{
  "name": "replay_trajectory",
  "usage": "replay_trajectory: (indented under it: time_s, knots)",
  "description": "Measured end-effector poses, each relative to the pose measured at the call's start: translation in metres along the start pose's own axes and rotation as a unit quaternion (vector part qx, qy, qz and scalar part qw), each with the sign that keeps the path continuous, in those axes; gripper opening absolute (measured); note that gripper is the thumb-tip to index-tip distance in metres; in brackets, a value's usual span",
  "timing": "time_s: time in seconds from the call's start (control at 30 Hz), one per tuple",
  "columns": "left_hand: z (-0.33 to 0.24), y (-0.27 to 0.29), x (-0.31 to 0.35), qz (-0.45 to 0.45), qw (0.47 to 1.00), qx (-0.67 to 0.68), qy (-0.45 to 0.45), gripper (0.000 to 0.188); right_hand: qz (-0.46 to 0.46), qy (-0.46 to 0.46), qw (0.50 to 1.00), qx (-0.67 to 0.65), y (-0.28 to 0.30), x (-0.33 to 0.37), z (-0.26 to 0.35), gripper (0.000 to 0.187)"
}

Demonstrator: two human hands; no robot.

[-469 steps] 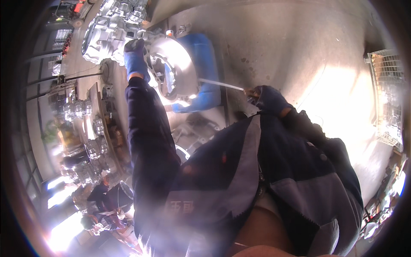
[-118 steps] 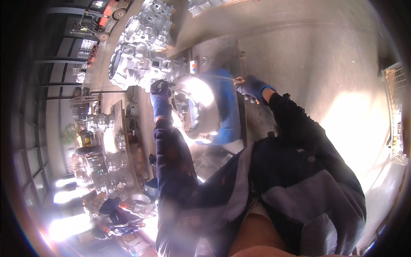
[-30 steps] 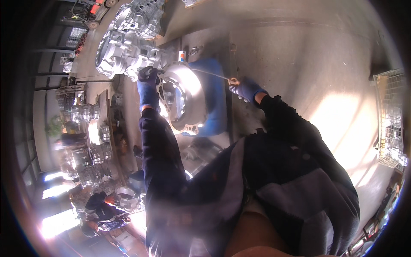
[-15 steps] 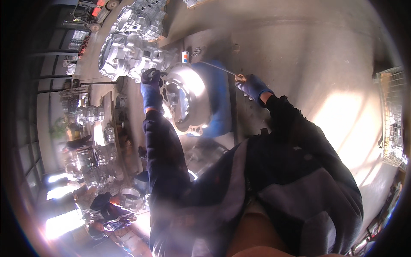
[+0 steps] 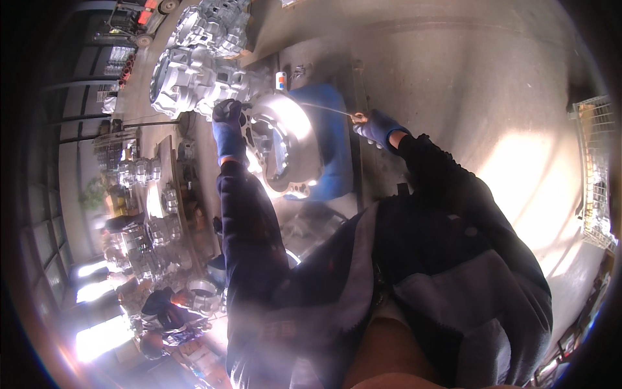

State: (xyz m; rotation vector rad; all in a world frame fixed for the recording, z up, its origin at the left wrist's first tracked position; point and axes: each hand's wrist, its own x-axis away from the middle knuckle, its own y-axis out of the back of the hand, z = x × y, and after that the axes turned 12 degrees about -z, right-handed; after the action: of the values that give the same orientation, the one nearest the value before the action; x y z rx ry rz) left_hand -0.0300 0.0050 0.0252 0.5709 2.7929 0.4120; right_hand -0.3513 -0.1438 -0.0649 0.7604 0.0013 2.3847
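A large silver bell-shaped metal housing point(image 5: 303, 146), open in the middle with a flanged rim, lies on a blue support point(image 5: 334, 139). My left hand point(image 5: 228, 115), in a blue and dark glove, is closed at the upper left edge of the flange; its fingertips are partly hidden. To the right of the housing, my right hand point(image 5: 377, 128), gloved the same way, is closed around the end of a long thin metal rod point(image 5: 324, 107). The rod reaches leftward to the housing's upper side; where its tip touches is hard to make out in the glare.
Big cast gearbox housings point(image 5: 178, 81) stand just beyond my left hand. A small white can point(image 5: 280, 81) with an orange and blue label is behind the housing. A wire mesh crate point(image 5: 595, 172) stands far right. Another person point(image 5: 165, 311) works at the lower left among metal parts.
My right hand and the rod have shifted slightly left, toward the housing. My left hand keeps its place at the flange.
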Motion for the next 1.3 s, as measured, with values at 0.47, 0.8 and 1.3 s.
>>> replay_trajectory:
  time_s: [0.47, 0.8, 1.3]
  knots:
    - [-0.009, -0.002, 0.012, -0.013, 1.0, 0.013, 0.02, 0.016, 0.098, 0.022, 0.963, 0.249, 0.012, 0.044, -0.096, 0.037]
    - [-0.008, -0.001, 0.014, -0.023, 0.999, 0.012, 0.025, 0.02, 0.18, 0.072, 0.981, -0.006, 0.049, 0.074, -0.074, 0.032]
    - [0.011, 0.011, 0.014, -0.074, 0.992, -0.105, 0.008, 0.045, 0.149, 0.161, 0.951, 0.218, 0.041, -0.001, -0.038, 0.018]
